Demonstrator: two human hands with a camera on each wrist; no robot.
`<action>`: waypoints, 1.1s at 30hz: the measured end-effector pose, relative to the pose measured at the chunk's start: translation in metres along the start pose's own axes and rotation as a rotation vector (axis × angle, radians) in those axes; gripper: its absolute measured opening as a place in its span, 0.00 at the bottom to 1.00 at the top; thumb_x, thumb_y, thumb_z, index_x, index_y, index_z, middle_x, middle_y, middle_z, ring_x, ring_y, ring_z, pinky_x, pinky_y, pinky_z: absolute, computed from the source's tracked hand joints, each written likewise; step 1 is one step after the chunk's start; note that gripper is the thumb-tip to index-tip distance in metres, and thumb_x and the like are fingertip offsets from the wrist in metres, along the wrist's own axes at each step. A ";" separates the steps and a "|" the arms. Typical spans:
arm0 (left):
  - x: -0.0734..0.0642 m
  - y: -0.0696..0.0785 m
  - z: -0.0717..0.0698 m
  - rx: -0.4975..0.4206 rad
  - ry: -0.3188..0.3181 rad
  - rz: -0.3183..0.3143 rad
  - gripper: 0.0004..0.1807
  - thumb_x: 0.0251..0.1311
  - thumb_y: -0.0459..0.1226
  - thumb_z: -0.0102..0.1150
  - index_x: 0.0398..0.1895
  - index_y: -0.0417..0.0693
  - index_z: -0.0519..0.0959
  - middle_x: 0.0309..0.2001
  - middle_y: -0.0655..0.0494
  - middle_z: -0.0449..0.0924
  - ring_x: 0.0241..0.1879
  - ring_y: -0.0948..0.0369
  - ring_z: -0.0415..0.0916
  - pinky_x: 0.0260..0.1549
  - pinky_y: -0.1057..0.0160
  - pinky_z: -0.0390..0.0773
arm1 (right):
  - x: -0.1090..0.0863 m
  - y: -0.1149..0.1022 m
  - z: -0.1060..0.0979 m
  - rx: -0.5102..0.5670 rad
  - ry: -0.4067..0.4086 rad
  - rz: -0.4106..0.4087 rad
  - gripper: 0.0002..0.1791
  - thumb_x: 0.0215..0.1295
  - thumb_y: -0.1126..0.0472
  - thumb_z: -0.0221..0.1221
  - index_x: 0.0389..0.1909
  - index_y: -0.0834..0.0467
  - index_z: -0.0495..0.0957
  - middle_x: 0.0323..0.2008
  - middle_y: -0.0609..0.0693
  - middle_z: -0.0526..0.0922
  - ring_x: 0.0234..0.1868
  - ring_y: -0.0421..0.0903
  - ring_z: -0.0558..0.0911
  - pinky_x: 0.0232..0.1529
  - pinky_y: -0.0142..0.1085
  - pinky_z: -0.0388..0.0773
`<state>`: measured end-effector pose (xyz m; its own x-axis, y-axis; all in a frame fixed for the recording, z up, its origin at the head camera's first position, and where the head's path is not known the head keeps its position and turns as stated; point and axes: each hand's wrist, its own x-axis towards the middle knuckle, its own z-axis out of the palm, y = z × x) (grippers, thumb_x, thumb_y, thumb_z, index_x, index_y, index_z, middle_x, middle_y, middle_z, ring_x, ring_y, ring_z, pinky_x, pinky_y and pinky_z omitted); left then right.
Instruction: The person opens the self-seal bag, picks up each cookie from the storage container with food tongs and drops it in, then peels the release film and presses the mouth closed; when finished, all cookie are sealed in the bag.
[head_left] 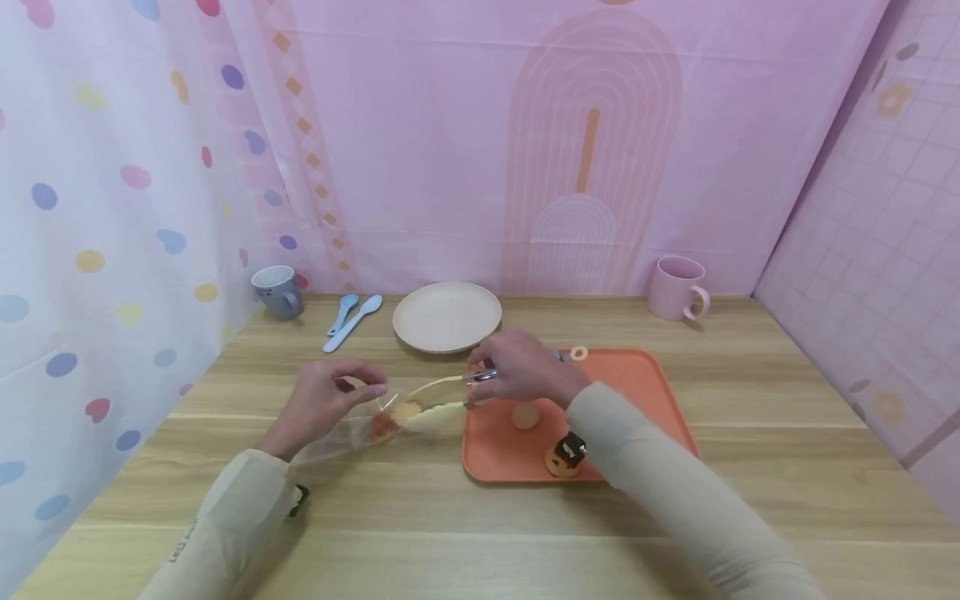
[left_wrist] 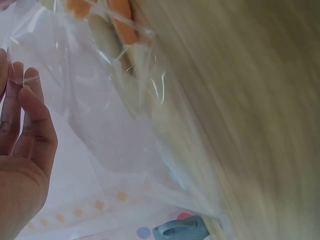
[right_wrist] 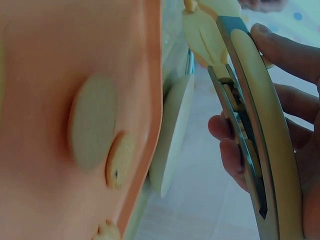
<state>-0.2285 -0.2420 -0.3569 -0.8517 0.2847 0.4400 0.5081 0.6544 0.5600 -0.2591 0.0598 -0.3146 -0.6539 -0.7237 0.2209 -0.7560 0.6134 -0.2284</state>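
My left hand (head_left: 318,404) pinches the rim of a clear plastic bag (head_left: 337,437) between thumb and fingers, left of the tray. In the left wrist view, orange and tan pieces show through the bag (left_wrist: 100,135). My right hand (head_left: 525,367) grips tongs (head_left: 442,410) with cream-coloured tips, which point left to the bag's mouth. A light round biscuit (head_left: 407,412) sits at those tips, beside an orange piece (head_left: 383,427) in the bag; whether it is fully inside I cannot tell. Behind the right forearm lies an orange tray (head_left: 630,392).
On the tray are a pale round biscuit (head_left: 526,415), a face-shaped biscuit (head_left: 559,463) and a ring-shaped piece (head_left: 578,353). Farther back stand a beige plate (head_left: 447,317), light blue spoons (head_left: 354,322), a grey-blue mug (head_left: 278,293) and a pink mug (head_left: 675,289).
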 end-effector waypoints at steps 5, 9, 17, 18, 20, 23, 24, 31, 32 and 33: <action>0.000 -0.002 0.000 0.002 0.001 0.012 0.05 0.53 0.31 0.73 0.33 0.46 0.88 0.34 0.53 0.90 0.34 0.79 0.78 0.31 0.68 0.84 | 0.012 -0.015 0.015 0.039 0.009 0.022 0.21 0.54 0.42 0.73 0.33 0.56 0.83 0.24 0.45 0.73 0.28 0.39 0.68 0.29 0.29 0.61; -0.004 -0.003 0.000 0.003 0.005 0.017 0.04 0.54 0.31 0.73 0.32 0.49 0.88 0.33 0.53 0.89 0.35 0.80 0.77 0.30 0.68 0.83 | 0.009 -0.017 0.022 0.060 -0.026 0.080 0.27 0.55 0.40 0.72 0.45 0.57 0.84 0.31 0.47 0.82 0.33 0.40 0.73 0.34 0.31 0.70; -0.001 -0.006 -0.005 0.041 -0.080 -0.043 0.09 0.57 0.36 0.72 0.40 0.45 0.87 0.41 0.51 0.90 0.41 0.63 0.83 0.35 0.70 0.82 | 0.005 -0.009 0.010 0.148 0.021 0.121 0.21 0.54 0.45 0.74 0.40 0.57 0.86 0.24 0.45 0.79 0.26 0.39 0.72 0.28 0.29 0.67; -0.001 -0.006 -0.005 0.034 -0.111 -0.048 0.11 0.58 0.37 0.72 0.43 0.44 0.86 0.44 0.50 0.89 0.44 0.59 0.84 0.36 0.70 0.82 | 0.005 -0.009 0.010 0.152 0.019 0.119 0.21 0.54 0.45 0.74 0.40 0.56 0.86 0.22 0.44 0.77 0.24 0.38 0.70 0.26 0.28 0.65; -0.002 -0.008 -0.006 0.024 -0.186 -0.040 0.14 0.62 0.39 0.68 0.49 0.44 0.85 0.49 0.50 0.88 0.50 0.53 0.83 0.40 0.69 0.83 | 0.005 -0.010 0.012 0.151 0.014 0.106 0.19 0.54 0.45 0.73 0.38 0.55 0.86 0.19 0.42 0.73 0.21 0.36 0.66 0.23 0.27 0.61; -0.004 -0.010 -0.007 -0.011 -0.288 -0.007 0.16 0.66 0.39 0.64 0.54 0.43 0.82 0.54 0.48 0.86 0.55 0.48 0.81 0.43 0.66 0.84 | 0.006 -0.011 0.016 0.152 0.015 0.081 0.17 0.56 0.44 0.72 0.35 0.53 0.86 0.16 0.42 0.67 0.18 0.34 0.62 0.21 0.26 0.57; -0.005 -0.010 -0.008 -0.020 -0.317 0.000 0.16 0.67 0.39 0.63 0.55 0.44 0.82 0.55 0.48 0.85 0.56 0.47 0.80 0.44 0.66 0.84 | 0.006 -0.011 0.017 0.154 0.022 0.076 0.17 0.56 0.44 0.72 0.34 0.53 0.85 0.15 0.41 0.66 0.18 0.34 0.61 0.21 0.26 0.56; -0.007 -0.012 -0.012 0.034 -0.278 -0.018 0.11 0.61 0.36 0.69 0.47 0.48 0.84 0.46 0.53 0.88 0.48 0.55 0.84 0.41 0.64 0.84 | 0.006 -0.011 0.017 0.179 0.075 0.056 0.14 0.55 0.45 0.74 0.31 0.51 0.85 0.14 0.41 0.63 0.18 0.34 0.61 0.22 0.27 0.55; -0.006 -0.012 -0.012 0.051 -0.257 -0.021 0.10 0.59 0.34 0.70 0.44 0.49 0.85 0.43 0.55 0.89 0.45 0.58 0.85 0.40 0.64 0.84 | 0.006 -0.010 0.016 0.179 0.075 0.053 0.14 0.55 0.45 0.73 0.32 0.51 0.85 0.14 0.41 0.63 0.18 0.35 0.60 0.22 0.27 0.54; -0.006 -0.011 -0.012 0.060 -0.240 -0.025 0.08 0.57 0.33 0.70 0.40 0.50 0.86 0.40 0.56 0.89 0.42 0.61 0.85 0.39 0.65 0.84 | 0.005 -0.010 0.016 0.176 0.077 0.049 0.15 0.55 0.45 0.73 0.32 0.52 0.85 0.15 0.41 0.62 0.18 0.35 0.60 0.22 0.27 0.54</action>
<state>-0.2274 -0.2592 -0.3575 -0.8735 0.4217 0.2433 0.4843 0.7016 0.5226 -0.2544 0.0450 -0.3260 -0.6949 -0.6639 0.2761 -0.7111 0.5773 -0.4014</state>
